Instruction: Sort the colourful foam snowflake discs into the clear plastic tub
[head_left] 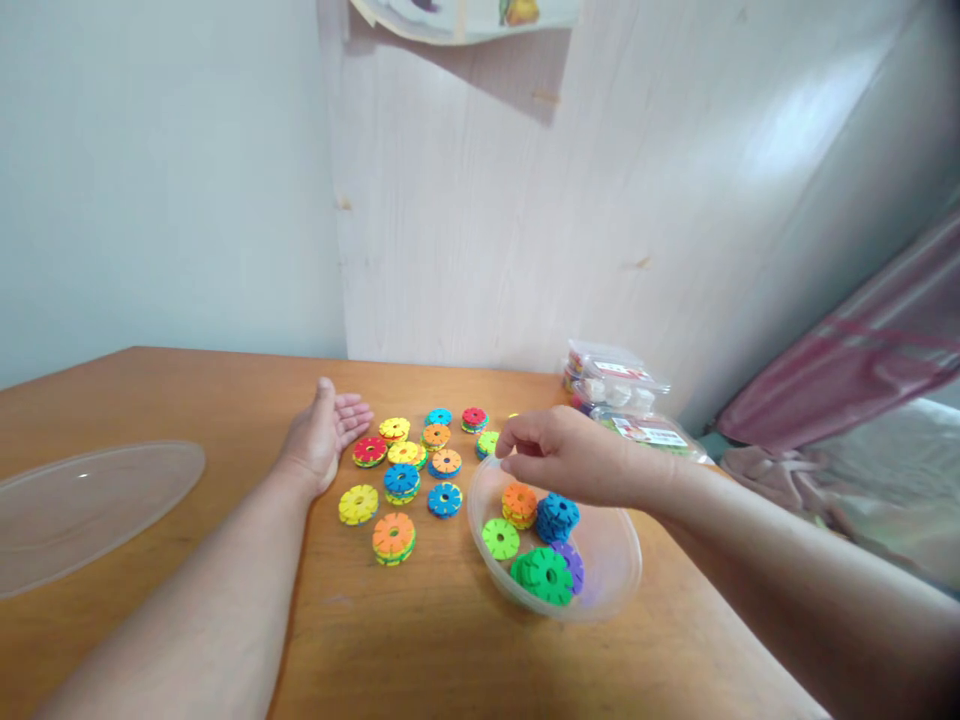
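Across the smooth brown tabletop (360, 640), slotted plastic discs (394, 534) are spread singly and in low stacks between the left hand (322, 438) and a translucent bowl (613, 570). Each disc is thin and round, notched around its rim and pierced at the centre; yellow, orange, red, blue and green faces are shown. Those faces are turned upward, so the axis through each stack is set roughly upright. Within the bowl's thin, curved wall, an orange-topped stack (519, 500), a blue stack (559, 515), a light green disc (500, 540) and a purple disc (575, 566) are gathered; at the near side, a green stack (547, 576) is tipped over, its long axis slanted and its front face turned toward the viewer. The left hand is laid on its edge beside the red-topped stack (370, 451), unclenched, with its palm turned inward and its thumb raised. The right hand (559, 452) is held over the bowl's far rim with fingers bent; whether anything is pinched cannot be told. At far left, a flat, clear, rounded lid (97, 512) is laid down, and glossy clear packs (616, 375) are piled beyond the right forearm.
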